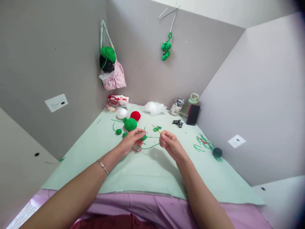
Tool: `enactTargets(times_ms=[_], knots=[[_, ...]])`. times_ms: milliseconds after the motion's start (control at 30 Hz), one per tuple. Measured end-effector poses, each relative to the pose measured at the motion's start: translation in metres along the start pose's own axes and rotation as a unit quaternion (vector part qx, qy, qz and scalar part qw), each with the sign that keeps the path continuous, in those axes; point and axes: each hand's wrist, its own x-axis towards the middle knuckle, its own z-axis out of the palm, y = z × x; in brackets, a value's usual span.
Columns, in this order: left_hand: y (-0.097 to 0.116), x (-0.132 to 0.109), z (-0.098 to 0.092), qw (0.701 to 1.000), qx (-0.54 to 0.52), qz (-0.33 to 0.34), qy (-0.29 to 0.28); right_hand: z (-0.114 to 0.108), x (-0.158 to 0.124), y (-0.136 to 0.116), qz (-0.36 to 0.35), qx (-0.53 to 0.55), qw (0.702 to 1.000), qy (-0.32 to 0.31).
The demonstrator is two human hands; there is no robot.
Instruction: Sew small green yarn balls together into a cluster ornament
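Pinched in the fingers of my left hand [131, 140] is a small green crocheted piece [143, 137]. My right hand [171, 143] is closed around a crochet hook [159, 131], whose yellow handle and thin metal tip point up and left. A strand of green yarn [152, 137] runs straight between the two hands, and a second one sags below it. Red yarn [136, 149] loops under my left fingers. Just beyond the hook lies a curly green crocheted strip [156, 128]. The hook's tip is apart from the green piece.
Left of centre lie a green yarn ball [130, 124], a red one [135, 115], a white one [122, 113] and small green balls [118, 131]. White stuffing [154, 108], a pen cup [177, 107], a phone [193, 114] and a bottle [193, 99] stand behind. Yarn scraps [202, 141] lie right.
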Motion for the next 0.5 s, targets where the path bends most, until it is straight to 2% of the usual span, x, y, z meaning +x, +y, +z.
enactTargets(times_ms=[200, 367, 500], knots=[[0.0007, -0.0011, 0.0021, 0.997, 0.032, -0.039, -0.052, -0.0032, 0.003, -0.0044, 0.017, 0.032, 0.999, 0.038], [-0.0009, -0.0026, -0.0012, 0.991, 0.029, -0.059, -0.118, -0.0056, 0.0042, -0.0035, 0.029, 0.049, 0.997, 0.047], [0.0023, -0.0063, 0.0002, 0.99, 0.032, -0.065, -0.123, -0.007, 0.0043, -0.0035, 0.028, 0.04, 0.998, 0.048]])
